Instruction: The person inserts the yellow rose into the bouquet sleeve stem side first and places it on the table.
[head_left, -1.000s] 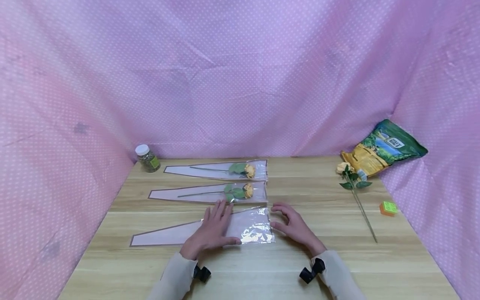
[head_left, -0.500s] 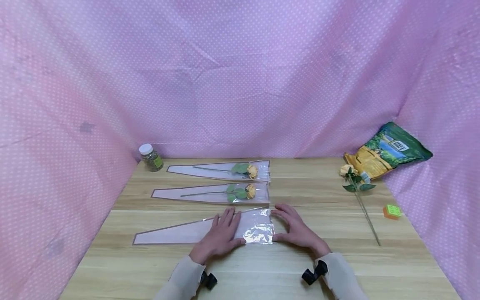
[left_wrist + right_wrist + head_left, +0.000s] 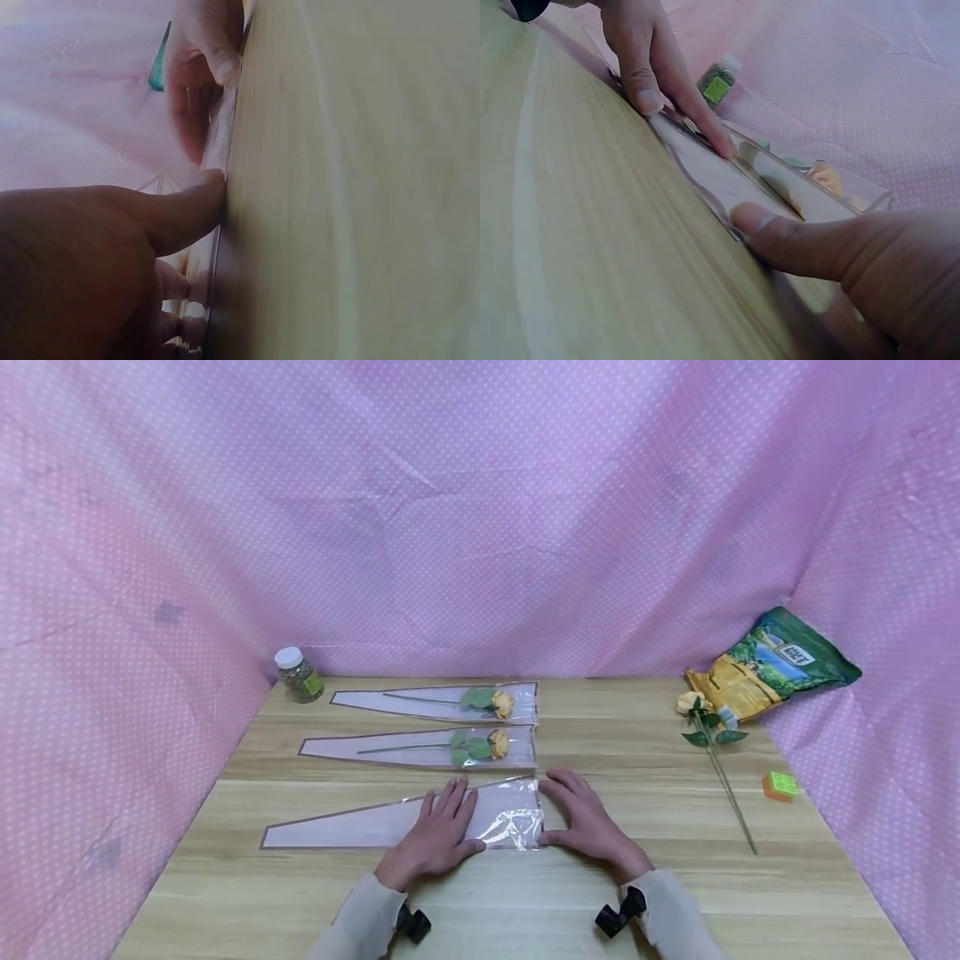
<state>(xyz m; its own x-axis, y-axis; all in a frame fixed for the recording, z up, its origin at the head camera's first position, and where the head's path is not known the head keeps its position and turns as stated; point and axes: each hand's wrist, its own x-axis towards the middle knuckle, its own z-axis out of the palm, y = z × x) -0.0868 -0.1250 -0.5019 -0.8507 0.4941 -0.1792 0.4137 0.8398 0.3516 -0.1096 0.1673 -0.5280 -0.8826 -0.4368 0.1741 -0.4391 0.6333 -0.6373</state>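
Flat on the table nearest me lies a tapered clear flower sleeve (image 3: 330,833) with a dark border, its wide end to the right. My left hand (image 3: 438,831) rests on it palm down, fingers spread straight and thumb along its near edge. At the wide end my right hand (image 3: 588,822) spans the opening, thumb at the near corner and fingers at the far corner. In the right wrist view the right thumb (image 3: 754,220) touches the sleeve's edge. Behind are a middle sleeve (image 3: 330,747) and a rear sleeve (image 3: 360,698), each holding one yellow rose.
A loose pale rose (image 3: 692,703) lies at the right, stem toward me. Beside it are a green and yellow bag (image 3: 772,660) and an orange and green toy block (image 3: 781,786). A white-lidded jar (image 3: 299,677) stands back left. Pink dotted cloth (image 3: 480,527) surrounds the table.
My left hand has slid right and a little toward me over the near sleeve. The right thumb and fingers have come to the sleeve's wide edge. The head view has shifted slightly.
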